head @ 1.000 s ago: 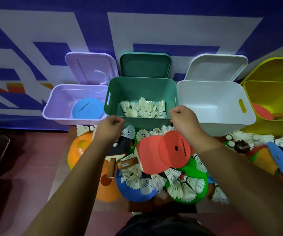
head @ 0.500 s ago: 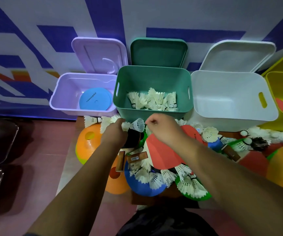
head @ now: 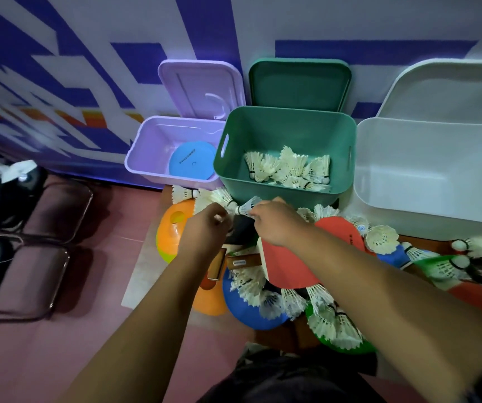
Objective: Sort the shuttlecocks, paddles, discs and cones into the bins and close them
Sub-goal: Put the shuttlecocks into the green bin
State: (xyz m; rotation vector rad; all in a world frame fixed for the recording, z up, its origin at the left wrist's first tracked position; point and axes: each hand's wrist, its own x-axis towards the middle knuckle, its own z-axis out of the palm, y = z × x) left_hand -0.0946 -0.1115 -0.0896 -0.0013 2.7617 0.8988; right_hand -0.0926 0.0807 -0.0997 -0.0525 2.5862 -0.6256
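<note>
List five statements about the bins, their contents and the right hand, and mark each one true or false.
1. The green bin holds a heap of white shuttlecocks. True.
2. The blue disc lies in the white bin. False: it lies in the purple bin.
3. The green bin is closed. False: its green lid stands open behind it.
4. The right hand pinches a single shuttlecock just in front of the green bin. True.
5. A red paddle lies in the pile on the near side of the bins, partly under the right forearm. True.
</note>
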